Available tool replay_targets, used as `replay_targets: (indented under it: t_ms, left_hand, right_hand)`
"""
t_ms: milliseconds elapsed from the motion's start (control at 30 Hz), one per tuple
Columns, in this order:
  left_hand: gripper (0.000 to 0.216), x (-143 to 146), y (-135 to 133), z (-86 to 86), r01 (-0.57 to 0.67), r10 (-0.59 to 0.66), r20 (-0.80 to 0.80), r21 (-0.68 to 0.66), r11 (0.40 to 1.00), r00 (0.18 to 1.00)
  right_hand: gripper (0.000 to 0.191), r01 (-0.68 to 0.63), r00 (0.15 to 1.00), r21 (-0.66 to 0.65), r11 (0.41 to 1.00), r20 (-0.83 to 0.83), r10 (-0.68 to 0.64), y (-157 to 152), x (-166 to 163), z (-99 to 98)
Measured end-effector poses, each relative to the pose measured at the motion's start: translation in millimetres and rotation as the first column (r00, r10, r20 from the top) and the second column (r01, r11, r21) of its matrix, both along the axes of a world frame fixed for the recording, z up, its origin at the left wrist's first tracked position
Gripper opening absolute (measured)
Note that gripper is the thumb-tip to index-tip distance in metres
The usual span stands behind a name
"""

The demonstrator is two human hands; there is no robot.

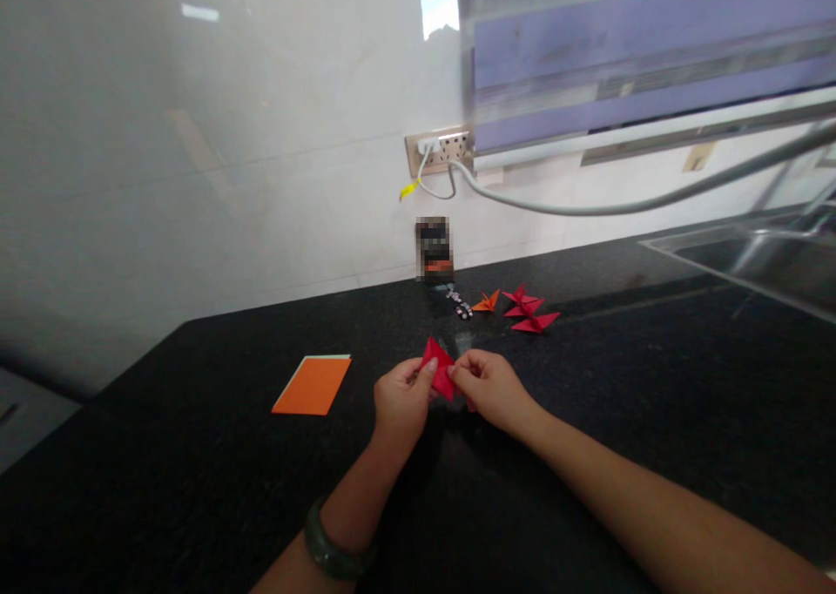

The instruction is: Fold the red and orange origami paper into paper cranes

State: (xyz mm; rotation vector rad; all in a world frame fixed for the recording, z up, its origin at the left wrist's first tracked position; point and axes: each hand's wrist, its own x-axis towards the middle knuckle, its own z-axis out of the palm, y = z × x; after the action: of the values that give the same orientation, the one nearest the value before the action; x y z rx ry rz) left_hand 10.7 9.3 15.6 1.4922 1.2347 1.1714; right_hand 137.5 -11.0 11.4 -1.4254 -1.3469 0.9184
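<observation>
A red piece of folded origami paper (439,372) is held just above the dark counter, between my two hands. My left hand (401,400) is closed on its left side, thumb lying on top of the paper. On the right side, my right hand (488,385) pinches the paper's edge with thumb and fingers. Beyond my hands lie several folded paper cranes: an orange crane (487,301) and a group of red cranes (535,322). A stack of orange paper (312,387) rests to the left of my left hand, a pale sheet showing at its back edge.
A phone-like object (435,250), blurred out, leans against the wall with a beaded strap (460,304) before it. Above is a socket panel (439,149) with a plugged-in white cable. A sink (751,254) is set into the black counter (196,489) at right.
</observation>
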Motion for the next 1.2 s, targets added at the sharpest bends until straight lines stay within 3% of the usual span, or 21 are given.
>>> replay_targets:
  t_ms: [200, 433, 600, 767, 867, 1067, 1200]
  left_hand:
    - [0.023, 0.6, -2.1, -8.1, 0.068, -0.063, -0.074, 0.066, 0.996, 0.995]
    - [0.021, -1.3, -2.9, -7.9, 0.055, -0.04, -0.125, 0.12, 0.991, 0.991]
    - [0.02, -1.2, -0.5, -4.5, 0.025, -0.024, -0.039, 0.027, 0.999, 0.999]
    - [0.017, -0.3, 2.3, -0.1, 0.005, -0.002, 0.053, -0.06, 0.998, 0.999]
    - [0.017, 0.3, 2.7, 1.8, 0.02, -0.008, 0.122, -0.104, 0.994, 0.993]
    - [0.014, 1.5, 1.9, 1.4, 0.093, -0.065, 0.181, -0.151, 0.984, 0.981]
    - [0.014, 1.2, 2.6, -0.2, 0.088, -0.065, 0.162, -0.145, 0.985, 0.985]
  right_hand:
    - [0.022, 0.046, 0.992, 0.052, 0.998, 0.114, -0.052, 1.2, -0.1, -1.6]
    - [0.014, 0.014, 1.0, -0.01, 1.0, 0.019, -0.014, 0.2, -3.0, -1.2]
    - [0.005, -0.063, 0.988, -0.134, 0.989, -0.151, 0.042, -2.0, -5.6, 4.1]
    - [0.003, -0.065, 0.949, -0.145, 0.987, -0.316, 0.016, -0.6, -2.8, 8.3]
    - [0.021, -0.049, 0.913, -0.128, 0.991, -0.408, -0.008, 0.8, -0.6, 8.1]
    - [0.021, -0.088, 0.897, -0.13, 0.988, -0.442, 0.022, 0.0, -0.6, 7.9]
    - [0.024, -0.094, 0.931, -0.122, 0.988, -0.362, 0.044, -1.0, -1.5, 10.1]
